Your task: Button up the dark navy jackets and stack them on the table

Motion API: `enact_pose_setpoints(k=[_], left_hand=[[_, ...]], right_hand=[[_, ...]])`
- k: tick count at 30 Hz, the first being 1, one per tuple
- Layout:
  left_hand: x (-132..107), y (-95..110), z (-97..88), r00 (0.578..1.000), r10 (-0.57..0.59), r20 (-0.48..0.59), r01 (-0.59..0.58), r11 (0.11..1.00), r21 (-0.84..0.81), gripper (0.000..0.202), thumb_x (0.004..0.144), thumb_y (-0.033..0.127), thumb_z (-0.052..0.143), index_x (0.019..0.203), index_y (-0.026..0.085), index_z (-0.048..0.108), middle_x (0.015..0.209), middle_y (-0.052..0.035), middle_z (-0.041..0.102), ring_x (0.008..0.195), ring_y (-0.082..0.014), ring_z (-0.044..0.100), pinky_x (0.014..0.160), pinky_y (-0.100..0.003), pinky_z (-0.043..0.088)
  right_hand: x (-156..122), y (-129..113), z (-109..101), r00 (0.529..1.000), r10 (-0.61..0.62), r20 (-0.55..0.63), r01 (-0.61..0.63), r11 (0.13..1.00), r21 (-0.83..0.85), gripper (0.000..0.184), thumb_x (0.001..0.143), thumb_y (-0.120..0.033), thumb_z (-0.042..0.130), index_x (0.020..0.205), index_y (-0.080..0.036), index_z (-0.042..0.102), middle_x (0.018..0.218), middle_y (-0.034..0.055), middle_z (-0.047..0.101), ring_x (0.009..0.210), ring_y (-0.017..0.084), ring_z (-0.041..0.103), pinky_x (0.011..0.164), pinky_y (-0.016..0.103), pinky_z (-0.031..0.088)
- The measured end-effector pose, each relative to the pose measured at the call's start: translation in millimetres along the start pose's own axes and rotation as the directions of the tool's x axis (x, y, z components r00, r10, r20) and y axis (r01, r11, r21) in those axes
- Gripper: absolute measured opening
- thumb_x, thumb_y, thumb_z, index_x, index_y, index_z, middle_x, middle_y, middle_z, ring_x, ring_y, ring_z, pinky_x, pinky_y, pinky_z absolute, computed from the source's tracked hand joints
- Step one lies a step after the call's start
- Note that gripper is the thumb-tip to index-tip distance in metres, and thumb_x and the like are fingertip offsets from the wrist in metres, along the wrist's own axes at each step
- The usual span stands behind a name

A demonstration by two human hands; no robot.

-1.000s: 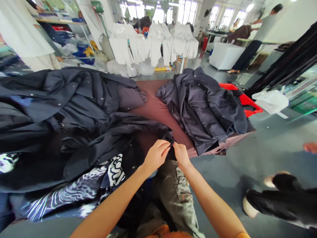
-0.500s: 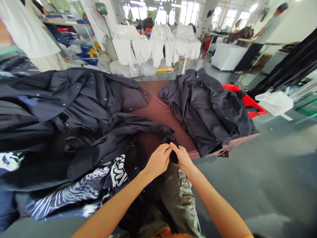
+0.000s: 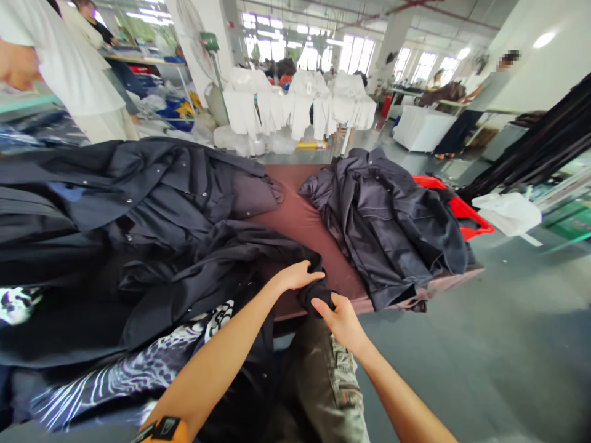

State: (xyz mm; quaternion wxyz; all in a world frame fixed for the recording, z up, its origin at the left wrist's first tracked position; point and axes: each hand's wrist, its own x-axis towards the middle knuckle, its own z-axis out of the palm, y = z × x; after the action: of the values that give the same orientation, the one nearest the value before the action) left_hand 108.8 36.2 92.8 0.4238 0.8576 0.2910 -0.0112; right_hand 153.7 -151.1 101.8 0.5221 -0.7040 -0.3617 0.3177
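Note:
A dark navy shirt (image 3: 217, 271) with snap buttons lies crumpled on the brown table (image 3: 305, 215) in front of me. My left hand (image 3: 298, 275) is closed on the shirt's cuff end near the table's front edge. Just below it, my right hand (image 3: 341, 317) pinches the same dark cuff (image 3: 318, 295), which hangs a little over the edge. Both forearms reach in from the bottom of the view.
A big heap of navy shirts (image 3: 115, 191) fills the table's left half, and a smaller navy pile (image 3: 388, 215) lies at the right. A black-and-white patterned cloth (image 3: 115, 375) hangs at the near left. A red crate (image 3: 457, 206) stands behind the right pile. People stand at the far left and far right.
My hands have parted: the left moved up onto the table with the cuff, the right dropped lower. The view tilted upward. The dark thing on the floor at the right is gone.

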Motion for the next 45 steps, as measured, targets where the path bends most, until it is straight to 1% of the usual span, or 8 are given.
enact_pose_setpoints(k=[3, 5, 10, 17, 19, 25, 37, 45], left_hand=[[2.3, -9.1, 4.1, 0.998, 0.020, 0.057, -0.011, 0.988, -0.153, 0.023, 0.079, 0.038, 0.068, 0.075, 0.016, 0.062, 0.071, -0.0008, 0.065, 0.066, -0.0181, 0.061, 0.062, -0.027, 0.050], [-10.3, -17.9, 4.9, 0.962, 0.017, -0.272, -0.089, 0.963, -0.254, 0.023, 0.087, 0.036, 0.057, 0.076, 0.016, 0.058, 0.075, -0.0006, 0.063, 0.073, -0.0174, 0.060, 0.070, -0.029, 0.051], [-65.2, -42.0, -5.0, 0.342, -0.175, -0.923, -0.475, 0.816, -0.330, 0.019, 0.094, 0.037, 0.055, 0.102, 0.019, 0.057, 0.096, -0.0029, 0.061, 0.090, -0.0182, 0.060, 0.090, -0.034, 0.051], [-71.2, -48.2, -32.8, 0.264, 0.139, -0.955, -0.039, 0.990, 0.133, 0.047, 0.077, 0.009, 0.059, 0.123, 0.015, 0.052, 0.133, -0.0180, 0.051, 0.130, -0.0366, 0.046, 0.112, -0.060, 0.035], [-57.4, -34.4, -25.8, 0.338, 0.280, -0.898, -0.139, 0.959, 0.247, 0.046, 0.080, 0.006, 0.055, 0.125, 0.016, 0.053, 0.128, -0.0162, 0.056, 0.125, -0.0327, 0.051, 0.110, -0.054, 0.040], [-1.7, -11.2, 33.0, 0.870, 0.327, -0.369, -0.276, 0.943, 0.185, 0.026, 0.088, 0.004, 0.046, 0.092, 0.020, 0.065, 0.095, -0.0048, 0.070, 0.089, -0.0211, 0.065, 0.086, -0.037, 0.054], [6.5, -43.6, 69.4, 0.857, 0.353, -0.375, -0.195, 0.896, 0.398, 0.035, 0.083, -0.002, 0.047, 0.109, 0.018, 0.060, 0.108, -0.0099, 0.063, 0.108, -0.0278, 0.056, 0.104, -0.047, 0.046], [35.9, -19.1, 64.9, 0.871, 0.207, -0.445, -0.204, 0.977, 0.054, 0.025, 0.086, 0.001, 0.044, 0.092, 0.018, 0.061, 0.097, -0.0090, 0.064, 0.097, -0.0243, 0.057, 0.090, -0.040, 0.050]], right_hand=[[-2.6, -1.1, -3.3, 0.999, -0.040, -0.030, 0.039, 0.999, -0.021, 0.039, 0.083, -0.052, 0.064, 0.067, -0.017, 0.062, 0.066, 0.0007, 0.059, 0.064, 0.015, 0.046, 0.061, 0.027, 0.038], [-4.1, -0.1, -3.0, 0.998, -0.046, -0.042, 0.047, 0.998, 0.044, 0.037, 0.083, -0.052, 0.068, 0.075, -0.016, 0.070, 0.076, 0.0031, 0.067, 0.072, 0.018, 0.054, 0.070, 0.029, 0.045], [5.8, 7.5, 17.6, 0.998, 0.048, 0.030, -0.056, 0.880, 0.472, 0.038, 0.081, -0.057, 0.072, 0.092, -0.021, 0.076, 0.090, 0.0048, 0.074, 0.087, 0.024, 0.065, 0.086, 0.036, 0.052], [58.1, 48.6, 33.9, 0.971, 0.228, 0.068, -0.235, 0.871, 0.431, 0.050, 0.076, -0.061, 0.069, 0.092, -0.014, 0.070, 0.088, 0.0090, 0.074, 0.081, 0.024, 0.068, 0.081, 0.037, 0.054], [72.5, 58.1, 28.9, 0.966, 0.258, 0.032, -0.259, 0.949, 0.181, 0.048, 0.082, -0.058, 0.058, 0.094, -0.013, 0.069, 0.090, 0.0090, 0.074, 0.082, 0.023, 0.068, 0.075, 0.033, 0.054], [104.5, 64.8, 12.4, 0.951, 0.309, -0.028, -0.303, 0.907, -0.291, 0.023, 0.084, -0.034, 0.060, 0.073, -0.015, 0.064, 0.080, 0.0094, 0.071, 0.080, 0.022, 0.067, 0.065, 0.026, 0.045], [147.8, 54.8, -15.6, 0.719, 0.640, 0.269, -0.318, 0.649, -0.691, 0.054, 0.090, -0.049, 0.062, 0.047, -0.016, 0.058, 0.032, 0.0029, 0.047, 0.032, 0.018, 0.050, 0.044, 0.028, 0.043], [146.0, 58.4, -24.2, 0.748, 0.631, 0.205, -0.389, 0.668, -0.635, 0.050, 0.088, -0.049, 0.071, 0.055, -0.013, 0.062, 0.046, 0.0002, 0.056, 0.042, 0.013, 0.053, 0.046, 0.026, 0.045]])
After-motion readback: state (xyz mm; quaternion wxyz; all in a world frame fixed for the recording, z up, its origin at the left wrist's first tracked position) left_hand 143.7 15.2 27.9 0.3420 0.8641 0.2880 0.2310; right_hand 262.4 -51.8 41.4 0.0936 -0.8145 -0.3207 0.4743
